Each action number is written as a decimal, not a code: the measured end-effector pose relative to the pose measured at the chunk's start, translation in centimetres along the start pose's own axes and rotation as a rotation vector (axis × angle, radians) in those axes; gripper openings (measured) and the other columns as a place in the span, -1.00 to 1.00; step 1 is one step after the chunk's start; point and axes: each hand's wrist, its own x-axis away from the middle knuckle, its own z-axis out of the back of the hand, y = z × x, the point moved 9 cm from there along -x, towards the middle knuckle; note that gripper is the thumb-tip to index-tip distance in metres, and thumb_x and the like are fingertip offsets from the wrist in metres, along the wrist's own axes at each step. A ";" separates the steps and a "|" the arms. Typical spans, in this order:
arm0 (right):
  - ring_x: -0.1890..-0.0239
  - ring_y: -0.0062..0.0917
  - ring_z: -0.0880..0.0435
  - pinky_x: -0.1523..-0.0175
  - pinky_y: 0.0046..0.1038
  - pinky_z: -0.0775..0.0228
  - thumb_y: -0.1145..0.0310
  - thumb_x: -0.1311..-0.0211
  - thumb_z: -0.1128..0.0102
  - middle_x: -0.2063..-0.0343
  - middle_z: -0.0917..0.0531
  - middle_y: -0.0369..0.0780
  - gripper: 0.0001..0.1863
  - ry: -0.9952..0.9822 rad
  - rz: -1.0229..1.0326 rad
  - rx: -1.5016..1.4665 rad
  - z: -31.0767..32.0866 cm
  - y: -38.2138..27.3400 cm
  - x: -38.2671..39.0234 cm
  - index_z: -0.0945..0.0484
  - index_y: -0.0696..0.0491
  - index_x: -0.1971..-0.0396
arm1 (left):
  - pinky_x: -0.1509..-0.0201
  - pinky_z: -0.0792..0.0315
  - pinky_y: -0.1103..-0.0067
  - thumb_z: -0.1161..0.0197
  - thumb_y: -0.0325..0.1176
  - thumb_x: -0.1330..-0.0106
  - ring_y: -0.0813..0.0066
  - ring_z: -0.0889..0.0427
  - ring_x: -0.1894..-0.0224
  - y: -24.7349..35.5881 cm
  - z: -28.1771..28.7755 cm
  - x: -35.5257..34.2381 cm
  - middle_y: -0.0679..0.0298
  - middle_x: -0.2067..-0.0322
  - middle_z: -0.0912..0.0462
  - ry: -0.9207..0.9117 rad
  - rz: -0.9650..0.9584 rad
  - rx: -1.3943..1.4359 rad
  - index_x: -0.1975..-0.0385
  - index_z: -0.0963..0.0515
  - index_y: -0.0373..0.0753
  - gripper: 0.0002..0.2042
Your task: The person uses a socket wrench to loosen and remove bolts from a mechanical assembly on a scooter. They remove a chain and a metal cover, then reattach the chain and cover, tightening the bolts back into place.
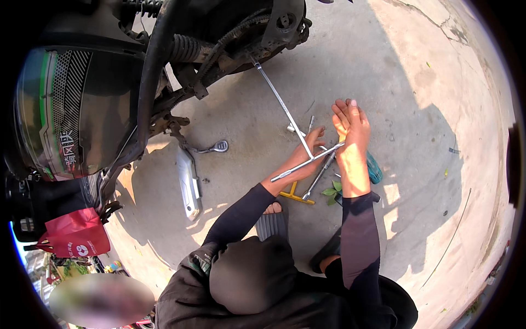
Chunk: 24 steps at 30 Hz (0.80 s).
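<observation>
Right hand (pixel 354 129) raised by T-wrench (pixel 312 159), fingers extended, left hand (pixel 313 141) lower (fingers' grip unclear)

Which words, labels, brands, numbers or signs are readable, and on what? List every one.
Dark motorcycle panel: column of pale characters, legible; wording withheld.
Red bag: white logo with lettering; the small lettering is too blurred to read.
Any other marks: too small or blurred.

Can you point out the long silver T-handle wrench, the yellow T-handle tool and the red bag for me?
Long silver T-handle wrench (pixel 281 107): head view, middle of its shaft.
Yellow T-handle tool (pixel 292 196): head view, where stem meets crossbar.
Red bag (pixel 71 231): head view, side facing the camera.
</observation>
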 end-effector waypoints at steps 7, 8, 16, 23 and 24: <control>0.66 -0.66 -0.33 0.57 -0.65 -0.09 0.00 -0.43 -0.10 0.63 -0.43 -0.35 -0.62 -0.243 -0.312 -0.404 0.2 1.6 1.3 -0.46 0.01 0.44 | 0.03 -0.56 0.45 -0.25 -0.09 -0.37 0.29 -0.71 0.11 5.0 2.1 6.6 0.06 0.06 -0.67 -0.390 0.152 -0.293 0.00 -0.56 -0.42 -0.54; 0.69 -0.67 -0.29 0.60 -0.65 -0.05 0.00 -0.44 -0.09 0.65 -0.41 -0.36 -0.61 -0.315 -0.311 -0.421 -0.3 1.1 1.7 -0.45 0.01 0.47 | 0.09 -0.56 0.43 -0.25 -0.07 -0.37 0.30 -0.72 0.15 4.4 1.4 5.8 0.06 0.08 -0.68 -0.311 0.188 -0.425 0.09 -0.58 -0.42 -0.56; 0.47 -0.23 -0.70 0.38 -0.22 -0.46 0.10 -0.13 -0.35 0.61 -0.67 -0.13 -0.63 -1.138 0.495 1.700 -13.7 11.3 17.8 -0.56 0.12 0.58 | -0.11 -0.38 0.49 0.01 -0.18 -0.55 0.40 -0.56 0.01 5.6 -4.9 -2.1 0.14 0.08 -0.59 0.167 -0.298 0.632 0.07 -0.56 -0.35 -0.66; -0.19 -0.07 -0.47 -0.27 -0.21 -0.27 0.22 -0.29 -0.26 -0.11 -0.50 0.02 -0.44 0.056 0.998 1.129 -4.9 -6.9 12.2 -0.39 0.22 -0.18 | -0.26 -0.47 0.39 -0.24 -0.41 -0.38 0.31 -0.34 -0.33 5.6 -0.1 -1.1 0.12 -0.26 -0.29 0.074 -0.393 -0.019 -0.34 -0.20 -0.26 -0.44; -0.20 -0.17 -0.47 -0.29 -0.27 -0.25 0.20 -0.38 -0.19 -0.14 -0.47 0.03 -0.42 0.137 0.601 0.887 -0.3 -4.2 7.3 -0.31 0.27 -0.22 | -0.21 -0.50 0.38 -0.22 -0.34 -0.40 0.28 -0.31 -0.36 5.5 -0.7 -1.3 0.10 -0.29 -0.27 0.055 -0.220 -0.123 -0.36 -0.17 -0.27 -0.42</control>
